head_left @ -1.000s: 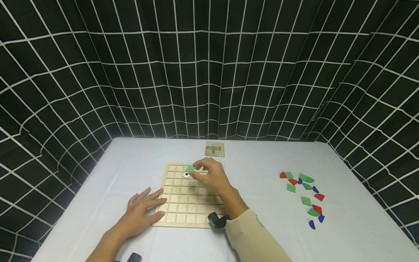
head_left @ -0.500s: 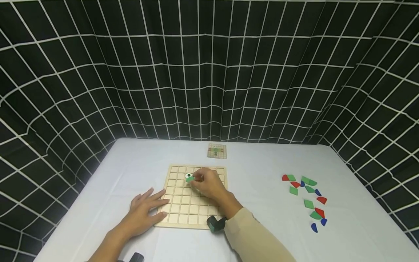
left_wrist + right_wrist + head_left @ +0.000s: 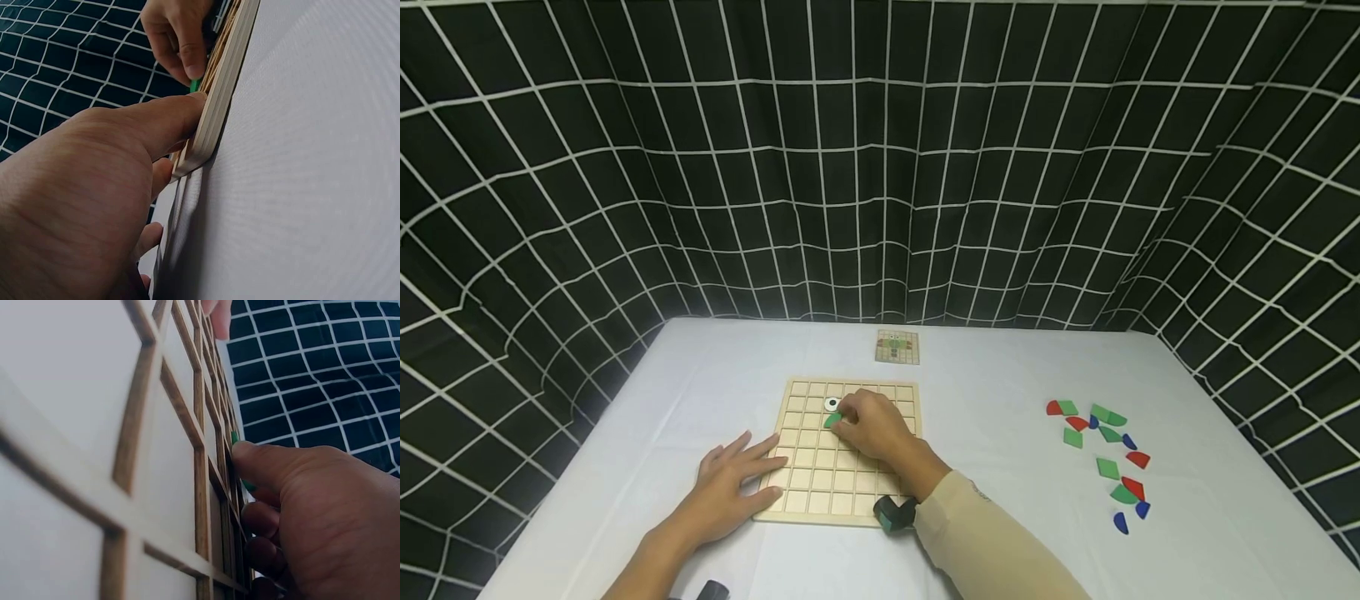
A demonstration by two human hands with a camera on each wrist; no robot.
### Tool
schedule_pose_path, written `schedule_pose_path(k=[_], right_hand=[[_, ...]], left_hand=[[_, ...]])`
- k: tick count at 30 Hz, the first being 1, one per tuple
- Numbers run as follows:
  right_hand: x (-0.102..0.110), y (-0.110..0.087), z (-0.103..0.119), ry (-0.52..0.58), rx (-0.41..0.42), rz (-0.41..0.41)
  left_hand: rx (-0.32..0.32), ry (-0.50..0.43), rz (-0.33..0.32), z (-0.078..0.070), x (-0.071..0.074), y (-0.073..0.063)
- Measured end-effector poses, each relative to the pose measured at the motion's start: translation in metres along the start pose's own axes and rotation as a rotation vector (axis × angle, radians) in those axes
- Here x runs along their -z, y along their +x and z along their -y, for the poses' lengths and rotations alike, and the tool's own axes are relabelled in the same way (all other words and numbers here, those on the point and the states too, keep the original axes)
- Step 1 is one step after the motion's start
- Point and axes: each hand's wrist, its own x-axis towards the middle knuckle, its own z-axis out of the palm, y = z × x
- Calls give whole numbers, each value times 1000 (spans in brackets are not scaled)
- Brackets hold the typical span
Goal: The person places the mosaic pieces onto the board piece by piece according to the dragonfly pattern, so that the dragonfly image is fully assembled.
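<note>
A wooden grid board point(image 3: 818, 479) lies on the white table, its square cells framed by raised strips. My right hand point(image 3: 876, 425) pinches a green quarter-circle tile point(image 3: 832, 420) between thumb and fingers, right at the board's surface. Just beyond that tile, a white tile with a black dot point(image 3: 832, 404) sits in a cell. My left hand point(image 3: 737, 479) lies with spread fingers at the board's left edge, fingertips on the frame. In the left wrist view its thumb point(image 3: 181, 115) rests on the board's rim. The right wrist view shows green edges point(image 3: 249, 485) at the right fingertips.
A small pattern card point(image 3: 897, 347) with a coloured figure on a grid lies behind the board. To the right are scattered several loose green, red and blue tiles point(image 3: 1107, 467). A black curtain with white grid lines point(image 3: 895, 167) encloses the table's back and sides.
My right hand has brought the green tile toward me, from beyond the dotted white tile to the near side of it, and lowered it to the board. My left hand stays put.
</note>
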Motion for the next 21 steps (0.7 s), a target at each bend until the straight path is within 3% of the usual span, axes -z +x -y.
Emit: schedule_pose_path(k=[13,21], right_hand=[[0,2,0,-11,-18,22],[20,-3,1,177,46,-12]], left_hand=[[4,-3,5,0,-1,0],[-10,1,-4,2,-1,0]])
